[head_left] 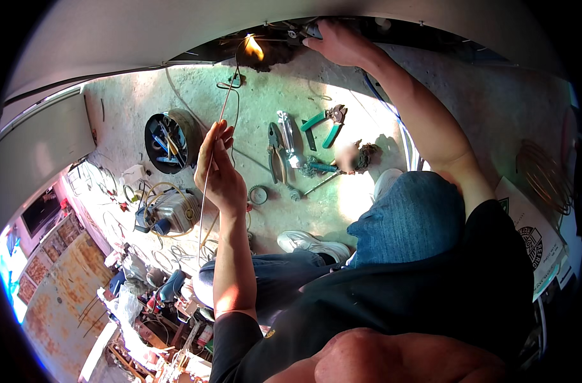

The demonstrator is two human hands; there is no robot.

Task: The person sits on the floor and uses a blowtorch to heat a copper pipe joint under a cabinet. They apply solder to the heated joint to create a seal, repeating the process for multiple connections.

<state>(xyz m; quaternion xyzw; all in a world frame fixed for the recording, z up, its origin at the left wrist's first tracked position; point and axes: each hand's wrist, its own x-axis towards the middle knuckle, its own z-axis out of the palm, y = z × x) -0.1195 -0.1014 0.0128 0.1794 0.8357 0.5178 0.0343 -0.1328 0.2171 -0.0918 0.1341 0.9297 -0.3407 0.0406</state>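
My left hand (221,166) pinches a thin brazing rod (226,101), which slants up from my fingers. Its upper end reaches a bright flame (254,48) burning at the dark lower opening (272,57) of a large pale cabinet (195,25). My right hand (342,45) reaches to that same opening, right of the flame, with its fingers curled around a grey part (314,30); I cannot make out what it is. Dark pipes and fittings sit between the flame and my right hand, mostly in shadow.
On the concrete floor lie pliers (277,150), green-handled cutters (332,124), a silver tool (289,135) and a tape roll (258,194). A round black container (182,131) of tools and a metal pump-like unit (176,212) stand left. Coiled copper tubing (545,179) is at right.
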